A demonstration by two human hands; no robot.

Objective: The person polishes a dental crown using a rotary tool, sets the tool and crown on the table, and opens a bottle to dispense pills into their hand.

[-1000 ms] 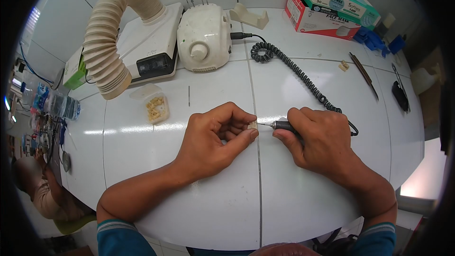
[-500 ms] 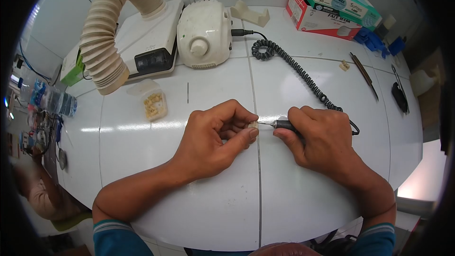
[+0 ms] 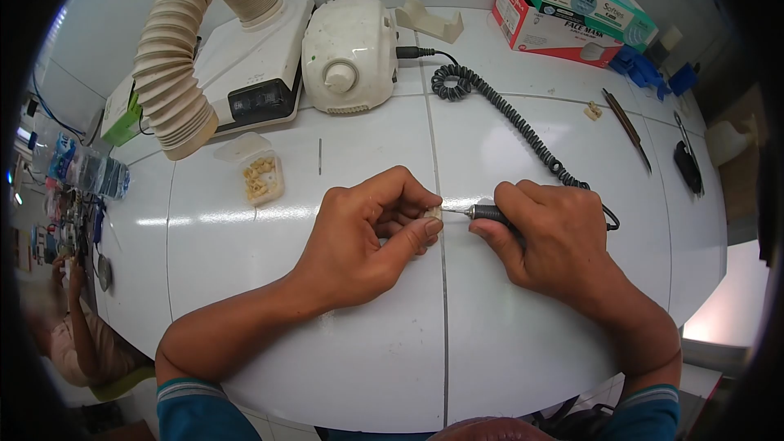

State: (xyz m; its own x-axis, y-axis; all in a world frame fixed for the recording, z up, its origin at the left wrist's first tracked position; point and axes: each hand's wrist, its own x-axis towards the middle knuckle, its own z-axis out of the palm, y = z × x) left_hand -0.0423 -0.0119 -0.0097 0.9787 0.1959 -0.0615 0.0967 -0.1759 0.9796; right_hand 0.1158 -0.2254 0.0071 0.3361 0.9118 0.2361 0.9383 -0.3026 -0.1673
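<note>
Between the thumb and fingers of my left hand [image 3: 363,237] is a small pale piece [image 3: 434,213], mostly covered by the fingertips. My right hand [image 3: 551,237] is wrapped round a dark rotary handpiece [image 3: 488,213], whose thin metal bit points left and meets or nearly meets the piece. A coiled black cord [image 3: 523,129] runs from the handpiece to a white control unit [image 3: 349,53] with a knob. Left of my left hand sits an open clear box [image 3: 275,185] of yellowish pieces, and a thin metal rod [image 3: 320,156] lies nearby.
A ribbed hose [image 3: 167,65] arches from a white machine [image 3: 265,61] at the back left. Face mask boxes [image 3: 559,28], a brown-handled tool [image 3: 626,129] and a black-handled tool [image 3: 688,165] are at the right. Bottles [image 3: 90,170] and a seated person [image 3: 82,339] are at the left.
The view has shifted slightly, so the machines and box appear a little higher and further left. Both hands keep their grips. At the far left, the other person's hands are raised more visibly.
</note>
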